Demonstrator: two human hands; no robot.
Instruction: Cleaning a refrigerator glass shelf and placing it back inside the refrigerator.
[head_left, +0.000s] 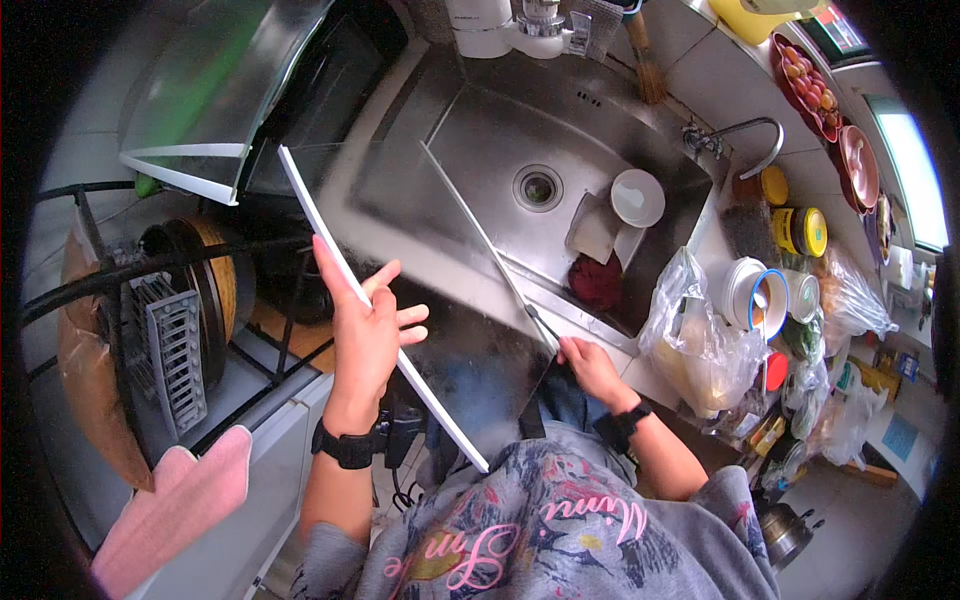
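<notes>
A clear glass shelf panel (457, 360) spans the space between my two hands, tilted in front of my body at the sink's near edge. White trim (439, 409) runs along its left side, and a thin rail (480, 236) along its right. My left hand (367, 322) supports the white-trimmed side from behind, with the fingers spread and seen through the glass. At the lower end of the thin rail, my right hand (589, 367) grips the panel's edge next to a small black piece (540, 321). Beyond the panel lies a stainless steel sink (480, 120).
The sink holds a white bowl (637, 198), a dark red cloth (596, 281) and a beige piece (592, 232). Bagged food (697, 360) and jars (802, 231) crowd the right counter. Left are a black rack (187, 262) and another clear white-trimmed panel (202, 97).
</notes>
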